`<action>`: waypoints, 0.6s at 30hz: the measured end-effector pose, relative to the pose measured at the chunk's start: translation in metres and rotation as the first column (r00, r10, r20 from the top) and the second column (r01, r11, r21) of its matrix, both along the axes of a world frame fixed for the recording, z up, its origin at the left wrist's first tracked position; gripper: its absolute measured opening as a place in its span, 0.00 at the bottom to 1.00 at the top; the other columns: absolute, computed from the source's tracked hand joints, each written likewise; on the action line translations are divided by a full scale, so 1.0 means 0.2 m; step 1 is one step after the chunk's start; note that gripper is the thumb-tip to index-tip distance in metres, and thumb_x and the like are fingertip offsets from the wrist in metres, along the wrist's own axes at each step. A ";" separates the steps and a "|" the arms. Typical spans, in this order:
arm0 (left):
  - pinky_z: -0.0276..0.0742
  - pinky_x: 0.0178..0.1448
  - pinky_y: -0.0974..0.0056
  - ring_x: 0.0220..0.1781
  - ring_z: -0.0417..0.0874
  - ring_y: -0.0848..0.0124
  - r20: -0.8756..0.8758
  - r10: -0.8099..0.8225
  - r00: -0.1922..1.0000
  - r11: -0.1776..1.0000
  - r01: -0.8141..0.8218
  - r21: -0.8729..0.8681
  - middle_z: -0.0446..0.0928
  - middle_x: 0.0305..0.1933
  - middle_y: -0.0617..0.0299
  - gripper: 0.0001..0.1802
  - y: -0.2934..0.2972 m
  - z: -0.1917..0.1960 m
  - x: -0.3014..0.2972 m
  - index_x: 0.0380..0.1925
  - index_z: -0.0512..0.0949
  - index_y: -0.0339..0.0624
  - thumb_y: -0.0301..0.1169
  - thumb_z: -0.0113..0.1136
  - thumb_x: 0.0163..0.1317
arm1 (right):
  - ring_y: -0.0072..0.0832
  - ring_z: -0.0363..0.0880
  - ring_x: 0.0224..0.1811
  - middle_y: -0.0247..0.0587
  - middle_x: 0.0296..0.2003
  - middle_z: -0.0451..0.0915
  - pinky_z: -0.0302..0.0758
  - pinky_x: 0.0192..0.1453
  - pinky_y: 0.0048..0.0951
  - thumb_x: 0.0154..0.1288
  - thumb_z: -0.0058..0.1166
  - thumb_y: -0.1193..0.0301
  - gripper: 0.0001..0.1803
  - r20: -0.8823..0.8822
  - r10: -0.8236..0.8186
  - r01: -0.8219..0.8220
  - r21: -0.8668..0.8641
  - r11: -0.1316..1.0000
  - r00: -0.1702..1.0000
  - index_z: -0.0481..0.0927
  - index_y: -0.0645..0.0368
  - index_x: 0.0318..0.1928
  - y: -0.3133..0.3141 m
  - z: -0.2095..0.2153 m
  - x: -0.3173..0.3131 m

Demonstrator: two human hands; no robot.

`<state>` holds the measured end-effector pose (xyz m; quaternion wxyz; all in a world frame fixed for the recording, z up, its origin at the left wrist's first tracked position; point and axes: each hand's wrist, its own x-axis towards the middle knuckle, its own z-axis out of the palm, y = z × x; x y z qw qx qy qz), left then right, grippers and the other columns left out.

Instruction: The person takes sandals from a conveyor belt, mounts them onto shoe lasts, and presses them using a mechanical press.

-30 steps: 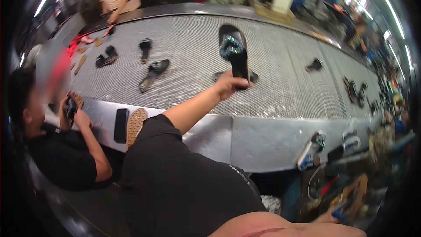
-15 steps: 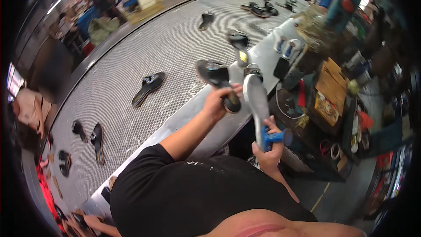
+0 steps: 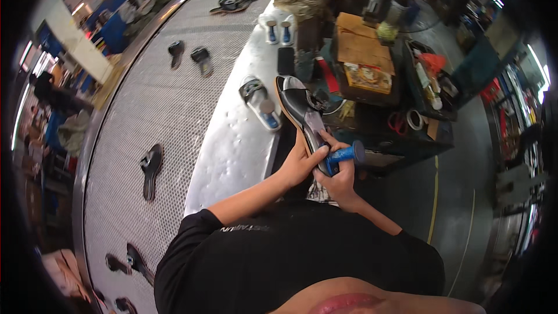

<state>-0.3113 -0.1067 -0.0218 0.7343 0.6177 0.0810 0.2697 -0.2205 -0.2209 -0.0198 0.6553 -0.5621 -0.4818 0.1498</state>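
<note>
A black slide sandal [image 3: 294, 103] with a studded strap and tan sole edge points away from me. My left hand [image 3: 302, 160] is closed around its heel end. Right beside it, my right hand [image 3: 339, 181] grips a blue-handled tool [image 3: 347, 155], whose round knob sticks out to the right. The tool's blue end meets the sandal's heel; the sandal hides most of the rest of it. On the metal ledge just left of the sandal lies a white sole-shaped piece [image 3: 272, 121] with a blue handle and a dark embellished strap [image 3: 253, 89].
A mesh conveyor [image 3: 186, 110] on the left carries several black sandals [image 3: 151, 171]. Along it runs a shiny metal ledge [image 3: 218, 166], holding two blue-handled white pieces [image 3: 279, 32]. To the right stands a cluttered bench with cardboard [image 3: 363, 43], red scissors [image 3: 397, 123] and a tape roll [image 3: 414, 120].
My view has turned to the right. The sandal in my left hand has come from apart, near the conveyor, to meet the blue-handled tool in my right. Both hands are now together.
</note>
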 end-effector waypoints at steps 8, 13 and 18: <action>0.71 0.49 0.70 0.40 0.74 0.76 -0.169 -0.169 0.971 0.985 0.173 0.014 0.74 0.37 0.63 0.30 0.02 -0.01 -0.12 0.70 0.59 0.38 0.34 0.53 0.72 | 0.43 0.77 0.53 0.48 0.50 0.77 0.72 0.59 0.40 0.47 0.68 0.77 0.44 0.334 -0.515 0.538 0.030 0.843 0.789 0.65 0.59 0.68 0.25 0.01 0.77; 0.74 0.44 0.68 0.37 0.77 0.75 -0.367 -0.204 0.908 0.930 0.297 0.218 0.78 0.36 0.62 0.25 0.01 -0.01 -0.22 0.63 0.71 0.39 0.34 0.60 0.68 | 0.53 0.73 0.59 0.58 0.55 0.73 0.72 0.60 0.47 0.52 0.69 0.64 0.46 0.528 -0.498 0.679 -0.226 0.699 0.688 0.60 0.61 0.70 0.51 0.00 1.30; 0.78 0.45 0.66 0.37 0.83 0.72 -0.255 0.328 0.910 0.895 -0.213 0.392 0.82 0.36 0.58 0.19 0.14 -0.14 -0.44 0.52 0.79 0.40 0.23 0.62 0.60 | 0.52 0.72 0.61 0.56 0.58 0.73 0.71 0.61 0.48 0.54 0.68 0.63 0.43 0.535 -0.552 0.721 -0.169 0.672 0.640 0.61 0.58 0.68 0.58 -0.09 1.30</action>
